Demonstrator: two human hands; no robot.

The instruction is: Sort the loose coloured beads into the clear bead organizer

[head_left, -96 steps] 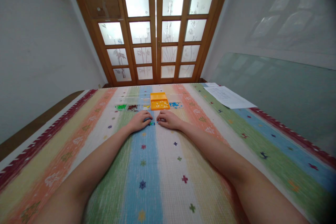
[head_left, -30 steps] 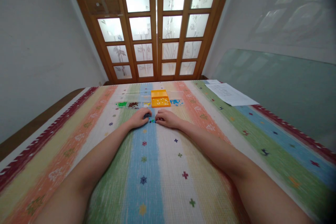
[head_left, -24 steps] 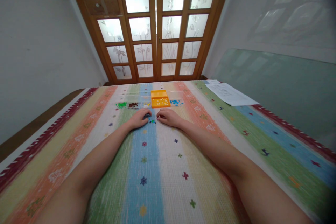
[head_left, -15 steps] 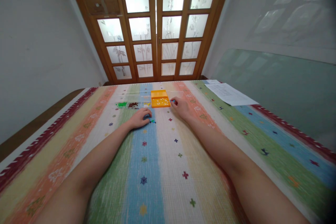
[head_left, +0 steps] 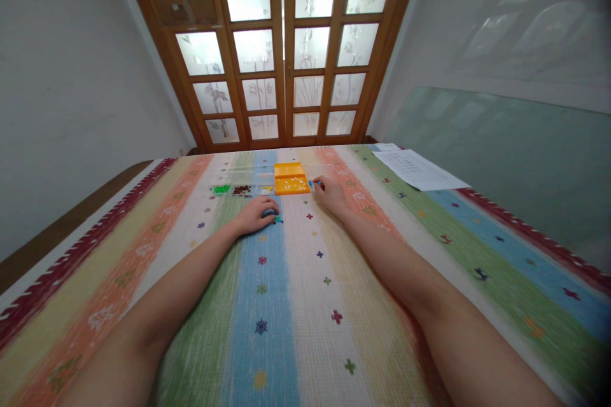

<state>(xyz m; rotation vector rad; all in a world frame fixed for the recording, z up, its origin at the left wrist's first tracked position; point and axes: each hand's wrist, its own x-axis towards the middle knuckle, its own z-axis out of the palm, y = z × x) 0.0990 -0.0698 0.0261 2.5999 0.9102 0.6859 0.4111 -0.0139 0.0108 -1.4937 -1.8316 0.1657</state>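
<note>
My left hand (head_left: 258, 213) rests on the striped cloth with its fingers curled over a small dark blue object that I cannot make out. A few tiny dark pieces (head_left: 276, 220) lie just right of it. My right hand (head_left: 329, 191) reaches into the clear tray of blue pieces (head_left: 313, 184), fingertips pinched together there. An orange tray (head_left: 291, 181) with small white pieces sits between the hands, farther back. Left of it stand clear trays with dark red pieces (head_left: 242, 190) and green pieces (head_left: 221, 189).
The table wears a striped cloth (head_left: 296, 292) with small cross motifs. A printed paper sheet (head_left: 416, 170) lies at the far right. A glass pane (head_left: 501, 159) leans on the right wall. Wooden doors (head_left: 286, 51) with frosted panes stand behind the table.
My right hand left the spot beside my left hand and moved forward and right to the tray of blue pieces. My left hand stayed put.
</note>
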